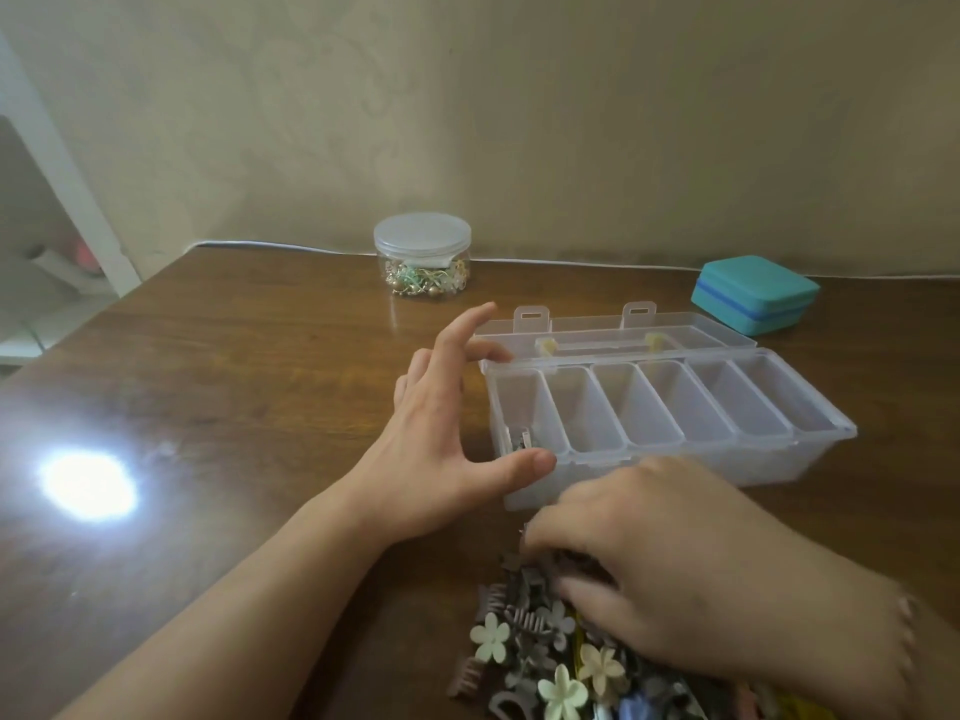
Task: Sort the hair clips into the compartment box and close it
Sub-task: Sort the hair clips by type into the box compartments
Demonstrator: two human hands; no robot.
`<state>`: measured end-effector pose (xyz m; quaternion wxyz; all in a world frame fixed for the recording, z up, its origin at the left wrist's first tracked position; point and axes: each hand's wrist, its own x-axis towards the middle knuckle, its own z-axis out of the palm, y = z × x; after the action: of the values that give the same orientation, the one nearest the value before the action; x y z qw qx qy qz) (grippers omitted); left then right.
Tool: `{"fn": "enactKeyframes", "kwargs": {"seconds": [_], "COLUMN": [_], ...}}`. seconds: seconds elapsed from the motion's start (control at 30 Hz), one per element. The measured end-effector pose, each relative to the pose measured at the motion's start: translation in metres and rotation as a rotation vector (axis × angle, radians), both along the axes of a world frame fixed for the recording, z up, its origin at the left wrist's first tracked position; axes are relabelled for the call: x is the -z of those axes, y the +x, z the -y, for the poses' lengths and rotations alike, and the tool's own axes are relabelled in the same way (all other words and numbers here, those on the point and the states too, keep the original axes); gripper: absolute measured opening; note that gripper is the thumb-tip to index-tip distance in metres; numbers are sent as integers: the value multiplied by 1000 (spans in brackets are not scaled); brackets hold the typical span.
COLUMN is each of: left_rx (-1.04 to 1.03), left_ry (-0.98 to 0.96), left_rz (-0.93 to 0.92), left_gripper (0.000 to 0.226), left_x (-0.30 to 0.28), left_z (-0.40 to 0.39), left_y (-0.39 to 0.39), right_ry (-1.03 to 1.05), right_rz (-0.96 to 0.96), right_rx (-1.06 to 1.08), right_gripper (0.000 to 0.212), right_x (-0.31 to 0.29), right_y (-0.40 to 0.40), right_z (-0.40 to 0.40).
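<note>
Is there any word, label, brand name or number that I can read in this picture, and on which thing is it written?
No readable text in this view.
Compartment box: clear plastic, no label or marking visible.
Round jar: plain lid, no print visible.
Teal case: plain surface, no logo visible.
Hair clips: no writing visible; partly hidden under the right hand.

1 head-worn camera looked forward and down, close over the wooden table (260, 356), probably facing the wall (519, 122).
</note>
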<state>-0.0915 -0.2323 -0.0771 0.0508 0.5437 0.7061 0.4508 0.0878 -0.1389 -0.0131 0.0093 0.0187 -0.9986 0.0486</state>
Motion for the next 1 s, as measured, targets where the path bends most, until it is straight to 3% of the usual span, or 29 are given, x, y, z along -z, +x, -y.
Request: {"fn": "enactKeyframes", "kwargs": {"seconds": [0.23, 0.43, 0.63, 0.8, 0.87, 1.0], "left_rx": [-4, -4, 4, 27, 29, 30], "left_ry": [-11, -12, 0, -8, -17, -25], "left_rz": [9, 13, 20, 25, 39, 44], "left_gripper": [99, 98, 96, 98, 98, 97], "left_x": [-1, -1, 0, 0, -1, 1], "left_z": [1, 1, 0, 1, 2, 2], "left_y": [2, 1, 1, -1, -1, -2], "right_ry": [105, 132, -117, -607, -699, -356], "right_rz": [21, -96, -298, -534, -647, -642], "right_rx": [9, -81, -136, 69, 199, 338], "right_gripper": [33, 16, 20, 18, 19, 16], "right_x": [6, 16, 8, -4, -7, 1], "right_y": [0, -3, -2, 7, 8, -1], "right_z": [0, -12, -20, -37, -45, -55]}}
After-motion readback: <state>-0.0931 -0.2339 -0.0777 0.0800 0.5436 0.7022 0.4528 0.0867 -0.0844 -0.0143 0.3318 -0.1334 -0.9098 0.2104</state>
